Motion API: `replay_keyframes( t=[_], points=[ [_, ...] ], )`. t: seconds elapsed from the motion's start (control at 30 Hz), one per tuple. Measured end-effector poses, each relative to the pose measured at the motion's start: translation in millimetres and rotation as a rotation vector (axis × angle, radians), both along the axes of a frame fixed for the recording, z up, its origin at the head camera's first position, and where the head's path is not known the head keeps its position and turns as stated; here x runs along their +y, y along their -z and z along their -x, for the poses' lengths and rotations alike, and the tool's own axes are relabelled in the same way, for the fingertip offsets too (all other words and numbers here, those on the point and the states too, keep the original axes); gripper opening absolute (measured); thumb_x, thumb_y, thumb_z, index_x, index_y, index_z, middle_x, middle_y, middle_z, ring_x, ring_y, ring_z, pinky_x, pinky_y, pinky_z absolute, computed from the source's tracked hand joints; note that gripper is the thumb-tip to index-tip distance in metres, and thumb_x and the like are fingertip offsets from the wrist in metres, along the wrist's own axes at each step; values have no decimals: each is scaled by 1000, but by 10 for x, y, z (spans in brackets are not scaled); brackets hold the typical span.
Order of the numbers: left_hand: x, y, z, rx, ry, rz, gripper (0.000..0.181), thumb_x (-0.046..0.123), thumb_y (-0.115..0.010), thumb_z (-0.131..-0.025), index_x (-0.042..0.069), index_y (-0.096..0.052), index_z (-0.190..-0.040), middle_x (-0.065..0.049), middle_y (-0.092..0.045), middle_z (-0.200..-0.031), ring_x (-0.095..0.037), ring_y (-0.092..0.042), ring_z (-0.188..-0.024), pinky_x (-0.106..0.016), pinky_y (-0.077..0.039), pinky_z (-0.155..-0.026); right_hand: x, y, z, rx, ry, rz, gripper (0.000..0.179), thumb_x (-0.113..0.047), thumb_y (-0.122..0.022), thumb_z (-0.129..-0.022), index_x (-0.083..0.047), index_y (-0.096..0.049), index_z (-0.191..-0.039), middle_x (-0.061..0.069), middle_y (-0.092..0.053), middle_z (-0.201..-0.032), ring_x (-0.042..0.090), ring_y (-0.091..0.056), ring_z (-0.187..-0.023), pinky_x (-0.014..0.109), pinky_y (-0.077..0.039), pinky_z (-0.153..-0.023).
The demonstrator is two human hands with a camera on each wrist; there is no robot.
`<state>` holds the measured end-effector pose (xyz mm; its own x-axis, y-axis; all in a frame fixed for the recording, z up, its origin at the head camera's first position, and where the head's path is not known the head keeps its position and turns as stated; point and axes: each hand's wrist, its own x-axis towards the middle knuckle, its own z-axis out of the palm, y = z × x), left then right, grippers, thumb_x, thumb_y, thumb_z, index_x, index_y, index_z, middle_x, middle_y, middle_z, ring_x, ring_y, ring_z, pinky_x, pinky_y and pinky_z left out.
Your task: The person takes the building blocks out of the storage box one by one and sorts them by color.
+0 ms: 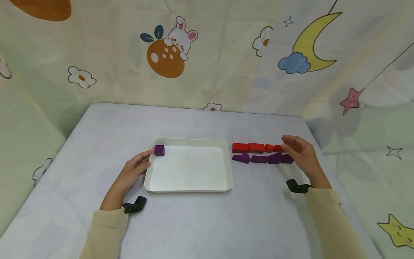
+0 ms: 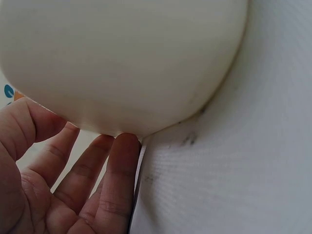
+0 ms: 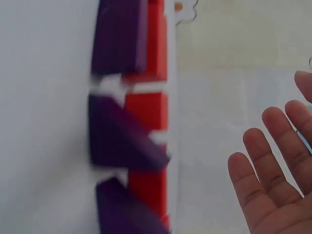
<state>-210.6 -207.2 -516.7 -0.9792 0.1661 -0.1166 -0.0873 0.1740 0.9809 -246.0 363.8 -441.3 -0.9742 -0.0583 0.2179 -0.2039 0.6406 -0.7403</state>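
A white rectangular tray [image 1: 189, 169] lies on the table with a purple cube [image 1: 159, 150] in its far left corner. At the tray's left side is my left hand [image 1: 130, 172]; in the left wrist view its fingertips [image 2: 124, 151] touch the outer wall. To the right of the tray, red blocks [image 1: 256, 148] form a row, with a row of purple blocks [image 1: 259, 159] in front of it. Over the right end of these rows is my right hand [image 1: 302, 156]. Its fingers [image 3: 280, 126] are extended and hold nothing in the right wrist view.
The white-covered table [image 1: 194, 223] extends in front of the tray and to both sides. A printed cloth [image 1: 223, 54] with cartoon figures hangs behind the table. Black wrist devices [image 1: 136, 205] sit at both cuffs.
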Motion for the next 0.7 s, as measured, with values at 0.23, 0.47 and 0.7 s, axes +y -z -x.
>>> replay_keyframes(
  t=[0.23, 0.47, 0.7],
  points=[
    [21, 2, 14, 10, 7, -13, 54, 10, -54, -113, -2, -40, -164, -25, -29, -174, -47, -34, -157, -11, -47, -96, -391, -162, 72, -6, -100, 2, 42, -11, -68, -108, 5, -61, -146, 29, -64, -143, 16, -64, -125, 5, -45, -97],
    [9, -1, 2, 15, 0, -19, 54, 8, -54, -113, -3, -40, -164, -25, -30, -173, -46, -37, -155, -12, -48, -97, -726, -247, 153, -47, -184, 44, 42, -7, -72, -105, 6, -64, -143, 27, -67, -141, 45, -61, -130, 8, -47, -99],
    [-22, 8, 0, 14, 4, -3, 54, 9, -54, -113, -2, -40, -164, -25, -30, -173, -47, -35, -157, -19, -49, -103, -1093, -266, 296, -65, -288, 62, 39, -1, -73, -102, 9, -66, -139, 30, -67, -137, 52, -65, -124, 12, -52, -96]
  ],
)
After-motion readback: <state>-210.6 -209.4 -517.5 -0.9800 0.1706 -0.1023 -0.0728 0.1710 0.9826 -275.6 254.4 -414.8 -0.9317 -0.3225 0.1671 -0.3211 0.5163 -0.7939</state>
